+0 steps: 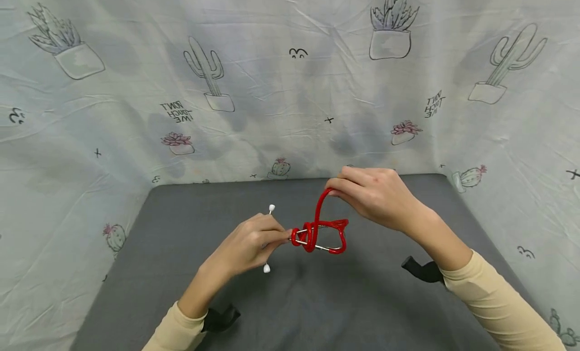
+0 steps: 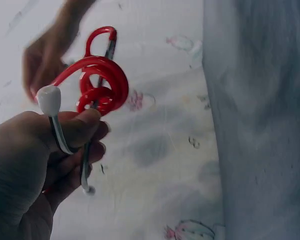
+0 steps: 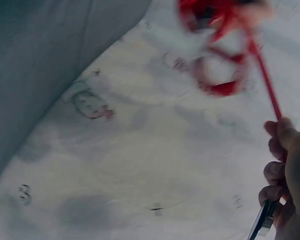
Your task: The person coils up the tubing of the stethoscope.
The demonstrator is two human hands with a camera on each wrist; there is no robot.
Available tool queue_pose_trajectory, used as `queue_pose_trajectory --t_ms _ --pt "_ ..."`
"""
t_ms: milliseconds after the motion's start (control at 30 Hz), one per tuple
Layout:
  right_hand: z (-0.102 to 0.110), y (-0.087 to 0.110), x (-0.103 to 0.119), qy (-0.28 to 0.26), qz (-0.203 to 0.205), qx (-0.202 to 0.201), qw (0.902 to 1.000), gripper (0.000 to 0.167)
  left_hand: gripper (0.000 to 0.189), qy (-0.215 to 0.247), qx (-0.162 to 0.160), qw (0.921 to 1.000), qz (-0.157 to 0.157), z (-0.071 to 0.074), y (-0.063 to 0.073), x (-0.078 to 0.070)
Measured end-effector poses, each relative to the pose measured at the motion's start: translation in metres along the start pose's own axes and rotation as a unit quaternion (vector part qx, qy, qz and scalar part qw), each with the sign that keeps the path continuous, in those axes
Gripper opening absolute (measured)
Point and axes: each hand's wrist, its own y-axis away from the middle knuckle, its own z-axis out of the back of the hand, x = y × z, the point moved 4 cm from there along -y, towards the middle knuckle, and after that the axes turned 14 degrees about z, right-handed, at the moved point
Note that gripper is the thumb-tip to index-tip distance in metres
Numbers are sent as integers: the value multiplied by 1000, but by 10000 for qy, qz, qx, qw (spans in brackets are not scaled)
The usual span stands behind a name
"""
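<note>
My left hand [image 1: 256, 240] pinches a metal wire frame [image 1: 321, 248] between thumb and fingers. The frame's two white tips [image 1: 272, 208] stick out on either side of that hand. Red cord [image 1: 318, 207] is coiled several times round the wire just beyond the fingertips, and red also covers the rounded far end. My right hand [image 1: 373, 197], up and to the right of the coils, pinches a length of this cord and holds it drawn out. From its lower fingers, in the right wrist view, juts a dark, shiny metal piece [image 3: 262, 220], its kind unclear.
A grey cloth-covered table [image 1: 190, 200] lies under both hands. Behind it and at the sides hangs a pale curtain [image 1: 281, 79] printed with cacti. Black straps [image 1: 421, 270] show at the sleeve cuffs.
</note>
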Motion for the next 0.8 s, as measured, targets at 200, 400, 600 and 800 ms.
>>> queue_pose_trajectory --t_ms 200,400,600,800 --pt "-18 12 -19 -346 -169 10 9993 33 28 543 -156 9977 -369 5 0 -16" --pt "-40 26 -24 -1130 -451 -88 9925 38 32 1038 -395 9926 -484 11 -1 -26" --pt "-65 44 -19 -2026 -1127 -258 9724 43 14 1631 -715 9833 -383 13 -4 -25" --pt "-86 56 -1 -2639 -1885 -301 9455 20 21 2006 -938 9750 -206 13 -7 -21"
